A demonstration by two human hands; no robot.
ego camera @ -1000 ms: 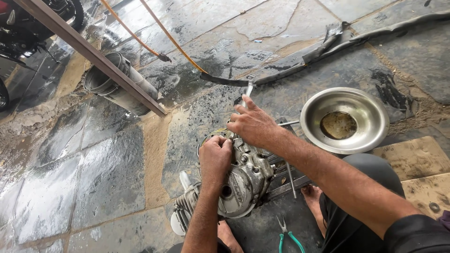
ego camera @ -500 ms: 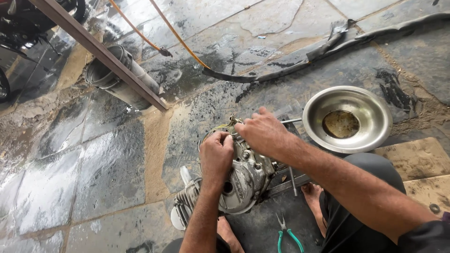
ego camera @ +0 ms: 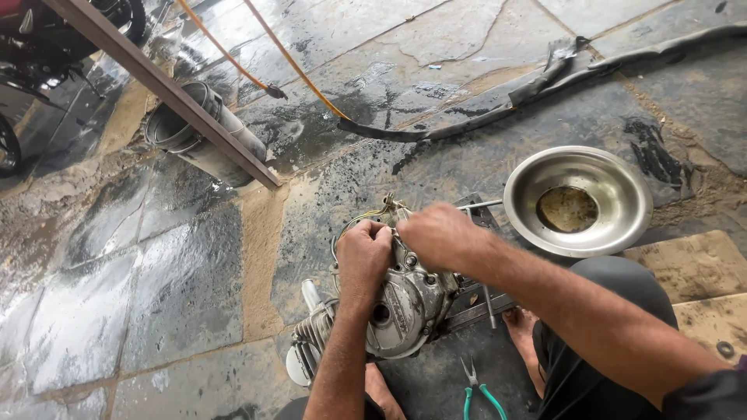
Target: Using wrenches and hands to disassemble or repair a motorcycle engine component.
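The left hand [ego camera: 364, 247] is curling its grip closed on the top edge of the grey engine case [ego camera: 405, 303], and the right hand [ego camera: 437, 233] is pinching there beside it. The engine is sitting on the wet stone floor [ego camera: 187, 288], near a steel bowl [ego camera: 577, 199] and teal-handled pliers [ego camera: 478, 389].

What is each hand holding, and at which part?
Both the left hand and the right hand rest on the upper edge of the engine. Whether either pinches a small part there cannot be told.
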